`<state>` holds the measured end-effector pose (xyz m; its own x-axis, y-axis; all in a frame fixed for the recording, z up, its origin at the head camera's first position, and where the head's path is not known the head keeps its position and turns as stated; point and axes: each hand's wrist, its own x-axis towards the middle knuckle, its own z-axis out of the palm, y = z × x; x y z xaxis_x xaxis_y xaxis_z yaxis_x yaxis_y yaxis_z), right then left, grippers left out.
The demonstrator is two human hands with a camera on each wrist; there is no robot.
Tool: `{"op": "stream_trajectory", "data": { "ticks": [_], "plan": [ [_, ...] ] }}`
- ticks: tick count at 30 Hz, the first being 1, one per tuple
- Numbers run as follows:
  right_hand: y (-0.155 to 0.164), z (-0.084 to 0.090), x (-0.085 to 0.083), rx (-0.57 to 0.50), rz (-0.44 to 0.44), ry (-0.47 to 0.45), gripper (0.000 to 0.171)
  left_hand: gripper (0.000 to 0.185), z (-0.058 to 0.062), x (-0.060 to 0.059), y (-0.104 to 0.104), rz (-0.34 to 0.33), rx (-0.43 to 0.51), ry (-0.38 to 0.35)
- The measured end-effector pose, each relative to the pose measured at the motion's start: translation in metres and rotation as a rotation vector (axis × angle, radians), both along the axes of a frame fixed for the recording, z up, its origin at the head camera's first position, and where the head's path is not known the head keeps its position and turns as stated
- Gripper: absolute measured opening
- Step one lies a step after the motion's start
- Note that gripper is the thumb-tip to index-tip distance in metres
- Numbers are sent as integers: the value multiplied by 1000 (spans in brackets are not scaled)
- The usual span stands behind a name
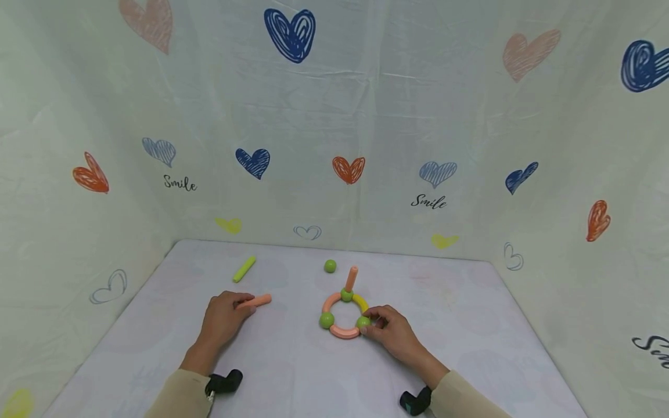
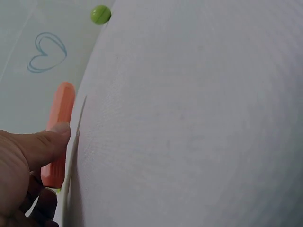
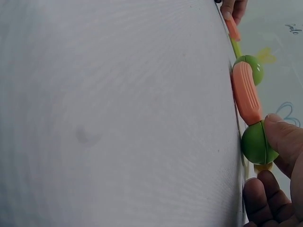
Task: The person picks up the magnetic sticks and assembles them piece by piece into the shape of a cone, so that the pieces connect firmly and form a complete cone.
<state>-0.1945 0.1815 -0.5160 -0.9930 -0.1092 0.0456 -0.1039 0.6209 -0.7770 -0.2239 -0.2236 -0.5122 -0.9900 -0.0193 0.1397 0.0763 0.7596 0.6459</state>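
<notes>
A toy ring [image 1: 345, 315] of orange and yellow curved pieces joined by green balls lies flat on the table, with an orange stick [image 1: 351, 278] rising from its far ball. My right hand [image 1: 392, 331] pinches the ring's right green ball [image 1: 363, 321] [image 3: 258, 144], next to the orange curved piece [image 3: 246, 92]. My left hand [image 1: 225, 316] grips one end of a loose orange stick [image 1: 255, 301] [image 2: 59, 132] lying on the table, thumb [image 2: 42, 144] pressed on it.
A yellow-green stick [image 1: 244, 269] lies at the back left and a loose green ball [image 1: 330, 266] [image 2: 100, 14] behind the ring. The white table [image 1: 292, 371] is walled by heart-printed cloth on three sides.
</notes>
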Motion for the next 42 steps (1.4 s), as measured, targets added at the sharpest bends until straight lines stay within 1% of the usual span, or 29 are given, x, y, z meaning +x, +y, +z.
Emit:
{"op": "stream_trajectory", "data": {
  "ticks": [7,12,15,20,25,30,36,42],
  "plan": [
    [0,-1,0,-2,6,0,28,32,5,2,3,53,100,-62],
    [-1,-2,-1,-4,18,0,28,32,6,2,10,101,183,-72],
    [-1,-2,-1,-4,16,-2,28,34,8,1,14,113,201,-73],
    [-2,-2,-1,-2,12,-4,28,36,11,0,22,100,223,-58],
    [-2,-1,-1,-3,10,-2,28,35,18,0,33,64,272,-46],
    [-1,-2,-1,1,6,3,28,35,27,0,54,29,306,-51],
    [-1,-2,0,-1,3,10,28,31,36,3,92,6,355,-46],
    [0,-2,1,-5,5,15,28,28,37,8,127,-54,399,-39]
  ]
}}
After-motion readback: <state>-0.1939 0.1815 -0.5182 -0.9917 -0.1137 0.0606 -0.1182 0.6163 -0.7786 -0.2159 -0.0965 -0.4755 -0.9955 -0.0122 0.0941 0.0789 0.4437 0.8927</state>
